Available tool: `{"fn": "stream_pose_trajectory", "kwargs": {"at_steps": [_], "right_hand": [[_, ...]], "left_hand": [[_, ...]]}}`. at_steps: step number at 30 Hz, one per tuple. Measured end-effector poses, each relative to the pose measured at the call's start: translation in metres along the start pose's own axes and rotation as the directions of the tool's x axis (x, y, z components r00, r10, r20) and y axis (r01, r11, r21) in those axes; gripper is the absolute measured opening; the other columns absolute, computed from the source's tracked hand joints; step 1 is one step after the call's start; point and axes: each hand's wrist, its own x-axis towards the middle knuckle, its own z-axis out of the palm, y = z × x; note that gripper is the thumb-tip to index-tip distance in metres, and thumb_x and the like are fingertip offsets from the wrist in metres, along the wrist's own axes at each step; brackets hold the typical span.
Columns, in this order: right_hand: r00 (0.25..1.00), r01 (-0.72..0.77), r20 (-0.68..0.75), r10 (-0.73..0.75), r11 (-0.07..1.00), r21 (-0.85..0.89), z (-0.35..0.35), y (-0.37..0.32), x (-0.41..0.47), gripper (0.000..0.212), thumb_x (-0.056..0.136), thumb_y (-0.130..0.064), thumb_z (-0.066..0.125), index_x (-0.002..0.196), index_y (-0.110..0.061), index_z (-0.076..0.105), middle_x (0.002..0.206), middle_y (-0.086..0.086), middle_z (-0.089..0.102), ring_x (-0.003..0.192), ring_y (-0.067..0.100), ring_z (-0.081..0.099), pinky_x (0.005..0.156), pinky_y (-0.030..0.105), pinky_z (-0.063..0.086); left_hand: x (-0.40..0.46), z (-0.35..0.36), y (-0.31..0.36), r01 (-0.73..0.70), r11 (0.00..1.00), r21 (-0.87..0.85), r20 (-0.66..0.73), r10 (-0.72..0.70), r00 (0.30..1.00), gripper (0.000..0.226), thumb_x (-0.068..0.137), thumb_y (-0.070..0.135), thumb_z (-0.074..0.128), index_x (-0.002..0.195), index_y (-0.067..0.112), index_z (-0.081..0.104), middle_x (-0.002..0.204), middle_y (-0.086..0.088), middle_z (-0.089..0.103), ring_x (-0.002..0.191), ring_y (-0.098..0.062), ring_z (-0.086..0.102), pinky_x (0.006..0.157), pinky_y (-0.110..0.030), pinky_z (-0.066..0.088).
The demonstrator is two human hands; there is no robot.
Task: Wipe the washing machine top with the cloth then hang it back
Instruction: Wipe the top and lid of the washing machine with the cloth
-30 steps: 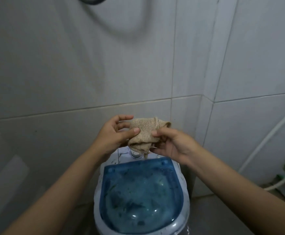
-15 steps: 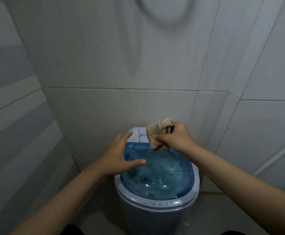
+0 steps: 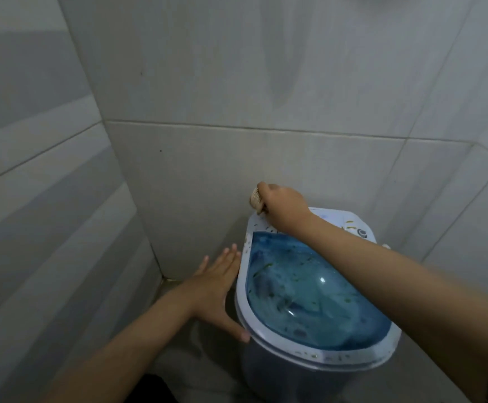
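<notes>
A small white washing machine with a blue see-through lid stands in the tiled corner. Green and dark specks dirty the lid and the white rim. My right hand grips a bunched beige cloth and presses it on the far left corner of the machine's top, beside the wall. Most of the cloth is hidden under the hand. My left hand lies flat with fingers spread against the machine's left side, thumb on the rim.
Grey tiled walls close in on the left, behind and on the right of the machine. A control knob sits at the top's far right. Tiled floor shows below to the left.
My right hand carried the cloth from above the lid down to the far left corner of the top. My left hand let go of the cloth and went to the machine's left side.
</notes>
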Motion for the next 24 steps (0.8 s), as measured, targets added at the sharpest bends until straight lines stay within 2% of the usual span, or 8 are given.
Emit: {"fn": "stream_pose_trajectory", "kwargs": {"at_steps": [4,7,12,17,21,24], "right_hand": [[0.990,0.039,0.141,-0.024,0.993,-0.110,0.013,-0.007,0.013,0.037,0.080,0.002,0.054,0.116,-0.002,0.043,0.114,0.018,0.061,0.099,0.039,0.062,0.072,0.041,0.048],[0.981,0.076,0.191,-0.045,0.984,-0.159,0.015,-0.019,0.015,0.035,0.082,0.001,0.053,0.116,-0.002,0.047,0.120,0.018,0.060,0.106,0.039,0.060,0.082,0.041,0.049],[0.957,0.166,0.267,-0.118,0.972,-0.168,0.021,-0.043,0.000,0.037,0.082,0.005,0.051,0.118,-0.003,0.047,0.122,0.015,0.058,0.107,0.037,0.059,0.075,0.041,0.048],[0.960,0.187,0.238,-0.149,0.972,-0.144,0.018,-0.049,-0.022,0.033,0.083,0.005,0.047,0.115,-0.003,0.048,0.119,0.015,0.059,0.104,0.038,0.059,0.066,0.037,0.040],[0.953,0.208,0.243,-0.183,0.975,-0.082,0.013,-0.051,-0.041,0.034,0.078,0.002,0.053,0.111,-0.005,0.048,0.114,0.013,0.059,0.099,0.036,0.060,0.063,0.032,0.033],[0.942,0.232,0.259,-0.215,0.972,-0.036,0.013,-0.053,-0.056,0.033,0.075,-0.001,0.056,0.107,-0.008,0.048,0.111,0.011,0.060,0.097,0.036,0.060,0.061,0.032,0.033]], "left_hand": [[0.009,0.008,-0.003,-0.004,0.999,-0.048,-0.016,0.003,1.000,0.145,0.052,0.076,0.071,0.143,0.027,-0.030,0.151,0.004,-0.037,0.139,-0.014,-0.032,0.113,-0.045,-0.018],[0.011,0.010,-0.006,-0.011,0.998,-0.055,-0.035,0.009,0.999,0.145,0.051,0.076,0.071,0.144,0.027,-0.028,0.152,0.003,-0.035,0.140,-0.013,-0.030,0.113,-0.042,-0.016],[0.014,0.013,-0.009,-0.025,0.998,-0.062,-0.047,0.022,0.999,0.145,0.050,0.078,0.070,0.144,0.028,-0.028,0.154,0.004,-0.031,0.140,-0.014,-0.029,0.115,-0.045,-0.014],[0.015,0.016,-0.011,-0.058,0.993,-0.099,-0.093,0.049,0.995,0.145,0.049,0.078,0.071,0.143,0.032,-0.029,0.155,0.010,-0.030,0.142,-0.009,-0.024,0.113,-0.045,-0.012],[0.015,0.020,-0.012,-0.110,0.981,-0.162,-0.141,0.088,0.986,0.141,0.049,0.074,0.074,0.147,0.033,-0.017,0.158,0.013,-0.015,0.145,-0.009,-0.011,0.111,-0.047,-0.008],[0.017,0.026,-0.015,-0.111,0.976,-0.189,-0.143,0.085,0.986,0.138,0.048,0.077,0.072,0.149,0.032,-0.010,0.159,0.013,-0.008,0.147,-0.013,-0.008,0.116,-0.052,-0.005]]}}
